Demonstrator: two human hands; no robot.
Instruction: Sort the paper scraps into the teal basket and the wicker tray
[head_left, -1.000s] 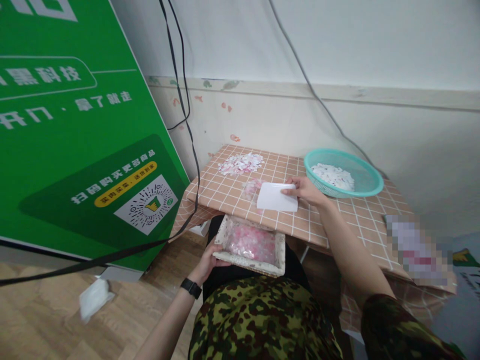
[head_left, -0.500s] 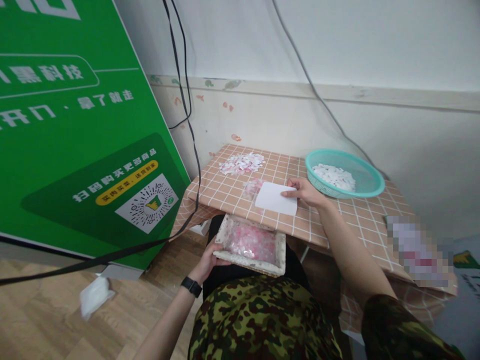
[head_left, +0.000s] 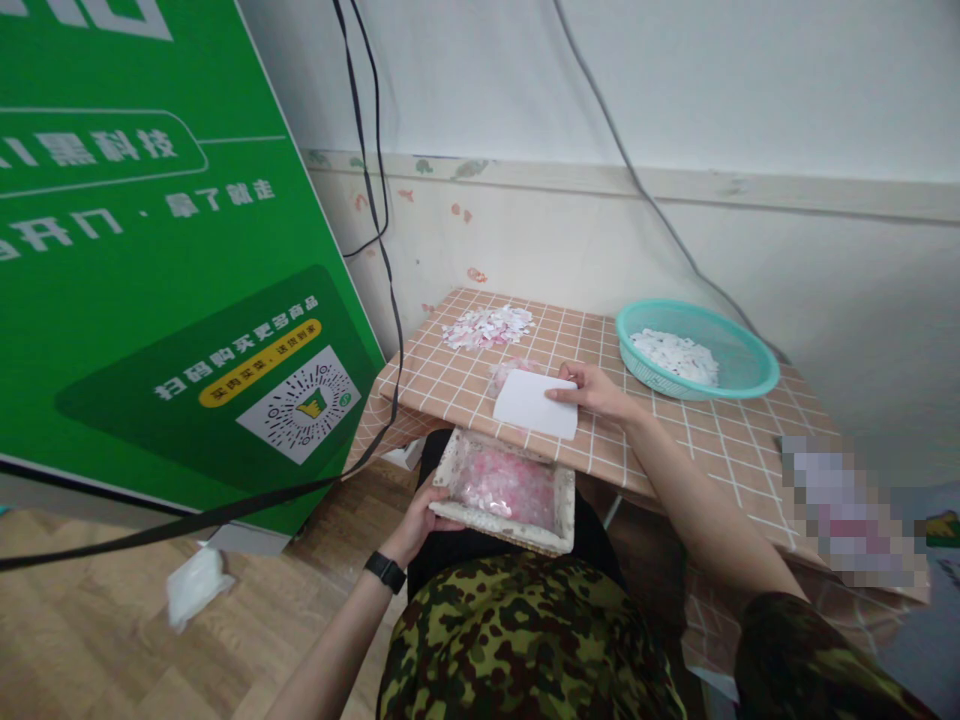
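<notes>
My left hand (head_left: 421, 520) grips the left side of a whitish rectangular basket (head_left: 566, 505), its fingers closed round the rim. Pink and clear small pieces (head_left: 506, 485) fill the basket, which sits over my lap just under the table edge. My right hand (head_left: 592, 393) pinches the right edge of a white card (head_left: 534, 405), held low over the front of the table. Partly covered by the card is a small heap of pinkish clear pieces (head_left: 512, 372) on the checked cloth.
Farther back on the table (head_left: 420, 380) lies a pile of white and pink slips (head_left: 491, 326). A turquoise sieve basket (head_left: 750, 375) with white slips stands at the right. Black cables (head_left: 390, 300) hang at the left before a green panel (head_left: 225, 250). A white bag (head_left: 196, 585) lies on the floor.
My right hand has moved the white card left and toward me, nearer the table's front edge. My left hand keeps its hold on the basket.
</notes>
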